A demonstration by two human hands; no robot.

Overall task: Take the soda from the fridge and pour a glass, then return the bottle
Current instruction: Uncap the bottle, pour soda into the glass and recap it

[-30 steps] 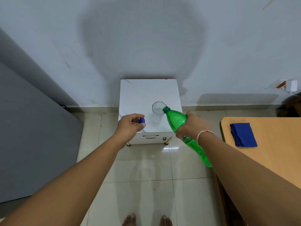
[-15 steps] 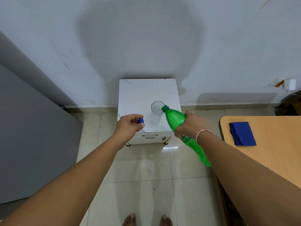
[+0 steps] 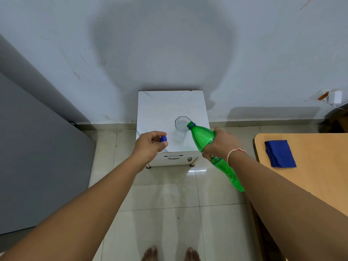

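My right hand (image 3: 221,145) grips a green soda bottle (image 3: 202,137) around its upper body. The bottle is tilted, with its open neck at the right rim of a clear glass (image 3: 181,128). The glass stands upright on a small white marble-topped cabinet (image 3: 160,108) against the wall. My left hand (image 3: 150,146) hovers over the cabinet's front left corner, its fingers closed on the blue bottle cap (image 3: 163,139). The bottle's lower end shows below my right wrist.
A grey fridge door (image 3: 37,147) fills the left side. A wooden table (image 3: 310,166) with a folded blue cloth (image 3: 280,153) stands on the right. Pale floor tiles lie between, with my bare feet (image 3: 170,254) at the bottom edge.
The bottle's neck has tipped slightly further toward the glass rim. My left hand with the cap has stayed almost still.
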